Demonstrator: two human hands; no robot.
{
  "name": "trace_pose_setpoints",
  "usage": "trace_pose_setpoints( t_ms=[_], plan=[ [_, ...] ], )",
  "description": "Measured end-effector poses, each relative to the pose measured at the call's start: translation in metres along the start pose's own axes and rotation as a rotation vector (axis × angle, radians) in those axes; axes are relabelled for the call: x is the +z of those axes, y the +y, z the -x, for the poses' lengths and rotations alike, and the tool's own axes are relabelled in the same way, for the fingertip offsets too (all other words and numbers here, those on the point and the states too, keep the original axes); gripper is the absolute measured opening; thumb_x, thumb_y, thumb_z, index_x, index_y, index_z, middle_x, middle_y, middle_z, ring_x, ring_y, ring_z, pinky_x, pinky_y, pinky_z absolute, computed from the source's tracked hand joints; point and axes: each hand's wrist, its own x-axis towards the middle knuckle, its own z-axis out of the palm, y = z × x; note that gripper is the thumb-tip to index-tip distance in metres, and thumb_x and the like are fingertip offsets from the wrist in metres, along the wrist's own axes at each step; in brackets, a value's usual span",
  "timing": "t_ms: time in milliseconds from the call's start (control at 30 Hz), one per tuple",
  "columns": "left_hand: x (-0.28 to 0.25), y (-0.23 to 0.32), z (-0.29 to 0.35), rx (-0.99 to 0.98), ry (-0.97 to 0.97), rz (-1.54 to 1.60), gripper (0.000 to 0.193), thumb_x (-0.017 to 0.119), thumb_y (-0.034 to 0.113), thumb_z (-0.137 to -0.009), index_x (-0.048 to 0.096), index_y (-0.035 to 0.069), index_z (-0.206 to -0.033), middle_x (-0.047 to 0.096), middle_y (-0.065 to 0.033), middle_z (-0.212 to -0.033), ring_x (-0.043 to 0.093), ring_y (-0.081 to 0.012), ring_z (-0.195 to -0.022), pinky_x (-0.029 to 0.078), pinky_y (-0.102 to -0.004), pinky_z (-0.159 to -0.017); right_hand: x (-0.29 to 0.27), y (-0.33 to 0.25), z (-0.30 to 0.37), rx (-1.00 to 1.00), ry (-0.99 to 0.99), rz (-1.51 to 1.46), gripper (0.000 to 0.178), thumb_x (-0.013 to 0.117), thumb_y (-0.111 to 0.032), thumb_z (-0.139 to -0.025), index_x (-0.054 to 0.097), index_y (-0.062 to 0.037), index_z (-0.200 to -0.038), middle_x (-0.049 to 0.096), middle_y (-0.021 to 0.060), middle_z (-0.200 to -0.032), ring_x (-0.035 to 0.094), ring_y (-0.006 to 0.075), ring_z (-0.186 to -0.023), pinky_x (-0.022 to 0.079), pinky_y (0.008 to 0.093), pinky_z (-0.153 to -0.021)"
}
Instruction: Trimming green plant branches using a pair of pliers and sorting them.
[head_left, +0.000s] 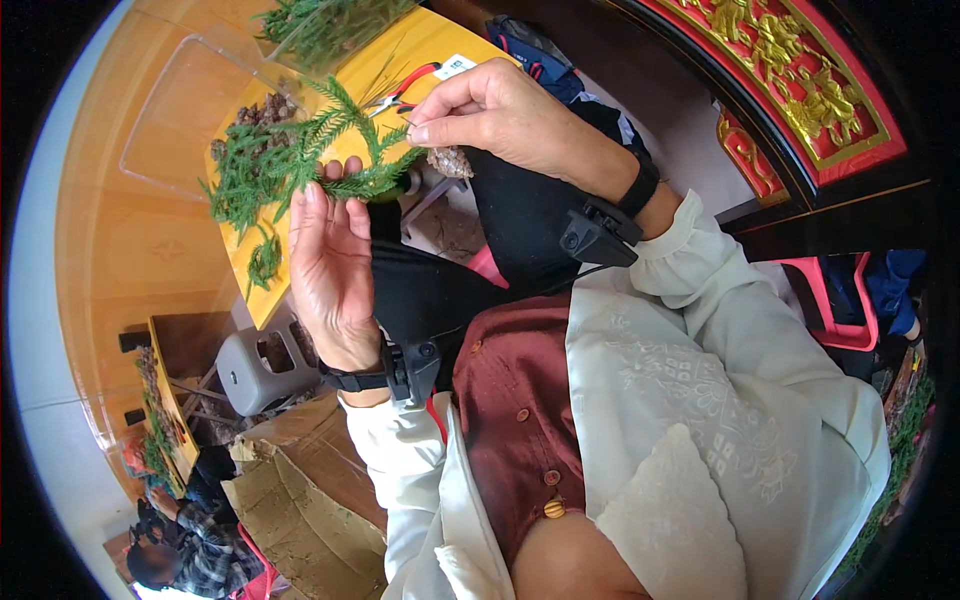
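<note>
The green sprig [378,180] extends beyond the left hand [332,258] pinching it; the right hand [515,122] pinches (what, I can't tell).

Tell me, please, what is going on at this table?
A seated person is working with greenery. The left hand holds a green sprig, while the right hand has thumb and forefinger pinched together near it. A cone shows just below the right hand; how it is held up is unclear. On the yellow table are more sprigs, a pile of cones and a red-handled tool.
</note>
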Motion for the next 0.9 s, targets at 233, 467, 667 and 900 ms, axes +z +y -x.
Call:
trace_pose_setpoints(
  t_ms=[233,467,667,900],
  plan=[
    [0.0,0.003,0.0,0.15,0.065,-0.225,0.01,0.057,0.009,-0.088,0.061,0.003,-0.096,0.063,-0.0125,-0.096,0.06,-0.0121,-0.081,0.052,-0.0223,-0.072,0.0,0.01,-0.005,-0.196,0.086,-0.057,0.023,0.067,-0.016,-0.08,0.068,0.0044,-0.09,0.064,0.0053,-0.071,0.056,0.0061,-0.064,0.045,0.0203,-0.059],
    [-0.002,0.0,-0.001,0.085,0.011,-0.173,0.01,0.059,0.008,-0.087,0.06,0.003,-0.096,0.063,-0.01,-0.093,0.06,-0.0129,-0.084,0.049,-0.0211,-0.067,0.003,0.002,-0.002,-0.312,0.146,-0.125,0.021,0.066,-0.016,-0.079,0.068,0.0039,-0.088,0.067,0.0074,-0.073,0.06,0.0084,-0.067,0.048,0.0223,-0.062],
    [-0.003,-0.009,-0.001,0.067,-0.01,-0.269,0.011,0.057,0.007,-0.087,0.057,0.002,-0.097,0.062,-0.0076,-0.091,0.06,-0.0181,-0.088,0.05,-0.025,-0.071,0.008,-0.017,0.015,-0.267,0.158,0.27,0.011,0.065,-0.01,-0.081,0.066,0.0007,-0.083,0.061,-0.0009,-0.068,0.052,0.0016,-0.061,0.042,0.0181,-0.056],
    [-0.001,-0.017,0.0,-0.014,-0.081,-0.141,0.012,0.056,0.009,-0.089,0.056,0.001,-0.098,0.06,-0.0097,-0.093,0.06,-0.023,-0.089,0.051,-0.0292,-0.077,0.012,0.0,0.013,-0.33,0.2,0.371,0.011,0.063,-0.01,-0.078,0.064,0.0008,-0.078,0.056,0.0022,-0.058,0.049,0.0057,-0.053,0.039,0.0226,-0.049]
  ],
)
